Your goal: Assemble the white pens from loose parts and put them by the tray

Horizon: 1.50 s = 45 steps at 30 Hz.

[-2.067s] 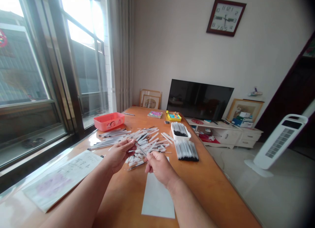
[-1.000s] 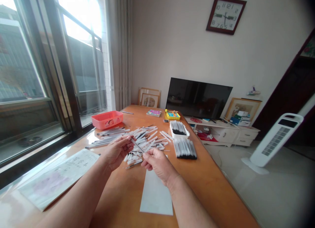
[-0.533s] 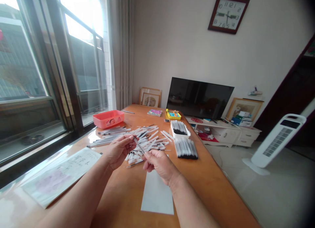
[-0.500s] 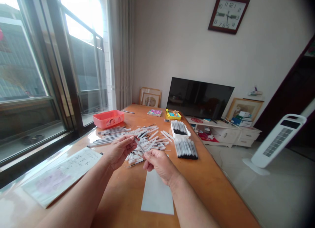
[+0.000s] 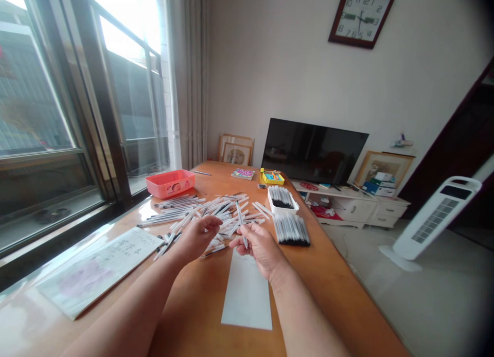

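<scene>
In the head view, a slim pen is pinched between the thumb and fingers of the right hand, tilted above the far end of a white paper strip and before a loose pile of pen parts. The left hand is held apart from it, its fingers curled; whether anything is gripped there cannot be told. By judgement, the pen could be dropped, being held only by a narrow pinch, and could then be lost among the similar pieces. Stray parts beside the left hand could be scattered if they are brushed, and the row of black-tipped pens could be knocked off the nearby right edge by a wide swing. The brown bench is also occupied by a booklet along its left edge, a red box farther up that edge and a yellow box near the far right corner. Beyond the far edge, a television is seen below a wall clock.
</scene>
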{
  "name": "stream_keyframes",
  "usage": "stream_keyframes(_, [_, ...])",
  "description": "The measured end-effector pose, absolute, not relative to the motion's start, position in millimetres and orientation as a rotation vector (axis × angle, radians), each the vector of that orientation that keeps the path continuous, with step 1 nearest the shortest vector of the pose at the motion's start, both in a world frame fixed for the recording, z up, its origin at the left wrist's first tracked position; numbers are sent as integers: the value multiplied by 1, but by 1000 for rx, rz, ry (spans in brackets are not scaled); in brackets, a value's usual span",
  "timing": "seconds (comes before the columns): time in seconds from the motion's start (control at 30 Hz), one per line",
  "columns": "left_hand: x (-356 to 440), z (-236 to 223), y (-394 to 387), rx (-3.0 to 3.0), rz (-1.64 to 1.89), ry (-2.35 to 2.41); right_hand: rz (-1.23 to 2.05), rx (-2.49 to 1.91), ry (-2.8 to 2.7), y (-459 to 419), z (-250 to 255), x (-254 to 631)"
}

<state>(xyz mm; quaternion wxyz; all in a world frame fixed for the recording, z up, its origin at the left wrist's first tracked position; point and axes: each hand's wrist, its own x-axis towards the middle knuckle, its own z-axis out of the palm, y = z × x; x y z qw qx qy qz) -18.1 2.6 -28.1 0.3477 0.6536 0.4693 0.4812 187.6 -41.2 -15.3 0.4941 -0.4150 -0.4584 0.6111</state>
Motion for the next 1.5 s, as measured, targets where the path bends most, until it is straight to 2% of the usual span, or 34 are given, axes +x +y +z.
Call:
stream_keyframes(0.13, [-19,-47,12,2303,1023,1344,1318,-1086,-1067,-34,-20,191])
stream_keyframes(0.23, [-21,-53,15,2493,869,1360,1247,-1091,-1045,-31,-22,192])
stream_keyframes(0.87, [-17,-50,16,2553,815,1455,1168,-1042,-987,-29,-24,192])
stream_keyframes(1.03, [-16,-48,18,2425,992,1399,1160,-1043,-1005,-30,-23,192])
stream_keyframes(1.17, [-8,-43,13,2027,1198,1233,1150,-1041,-975,-30,-22,191])
stream_keyframes(1.3, [0,-33,1,1725,1160,1072,1123,-1014,-921,-30,-20,190])
stream_keyframes(1.5, [5,-22,-11,1638,1150,952,1099,-1019,-941,-31,-18,190])
